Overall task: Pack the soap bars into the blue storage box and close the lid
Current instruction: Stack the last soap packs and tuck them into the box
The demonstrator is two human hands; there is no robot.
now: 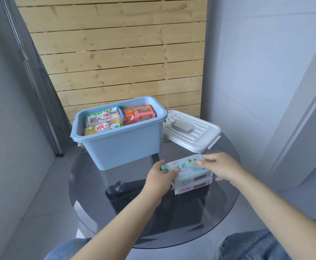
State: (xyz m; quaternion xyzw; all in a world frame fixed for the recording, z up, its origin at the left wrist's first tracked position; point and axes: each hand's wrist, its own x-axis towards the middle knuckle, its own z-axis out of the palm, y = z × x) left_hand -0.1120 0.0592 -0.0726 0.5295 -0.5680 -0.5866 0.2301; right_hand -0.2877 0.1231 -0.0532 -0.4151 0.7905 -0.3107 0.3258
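Gripping the green soap pack (188,168) at each end, the left hand (160,176) and right hand (221,167) hold it atop a pink pack (192,188), near and right of the blue storage box (121,145); lifting both risks the lower one sliding out.

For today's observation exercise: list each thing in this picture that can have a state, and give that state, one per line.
blue storage box: open, upright, soap packs inside
white lid: off, lying on the table beside the box
green soap pack: stacked on the pink one, gripped at both ends
pink soap pack: on the table, underneath
left hand: gripping the green pack
right hand: gripping the green pack
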